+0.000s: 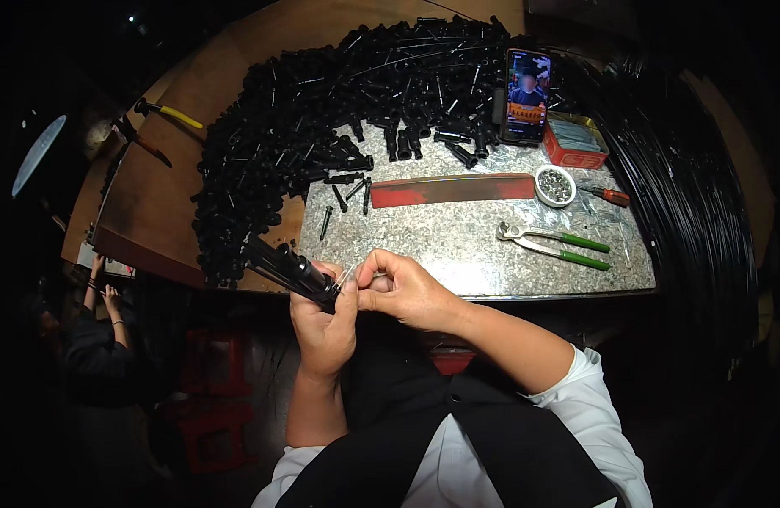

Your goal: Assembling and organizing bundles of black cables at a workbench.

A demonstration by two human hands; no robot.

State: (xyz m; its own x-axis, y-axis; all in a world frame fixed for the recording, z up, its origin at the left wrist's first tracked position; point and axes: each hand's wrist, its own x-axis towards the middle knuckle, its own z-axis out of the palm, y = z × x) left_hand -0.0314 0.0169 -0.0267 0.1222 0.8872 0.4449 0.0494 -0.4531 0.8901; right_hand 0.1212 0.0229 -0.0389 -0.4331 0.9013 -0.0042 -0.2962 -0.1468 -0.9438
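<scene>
My left hand [324, 334] is closed around a bundle of black tube-like parts [292, 269] just off the front edge of the stone slab. Thin, pale wire-like pieces [343, 279] stick out of the bundle toward my right hand. Thumb and fingers of my right hand [407, 290] are pinched together at the ends of these pieces; exactly what sits between the fingertips is too small to make out. Past my hands, a few slim black pieces with pins [326, 222] lie loose on the speckled slab [440, 245].
A large heap of black parts [322, 93] fills the back and left. On the slab are a red strip [453, 190], green-handled pincers [555, 244], a white bowl of small metal bits [556, 185], a screwdriver [611, 196], a red tin [576, 144] and a phone [526, 97]. Long black rods [694, 186] lie right.
</scene>
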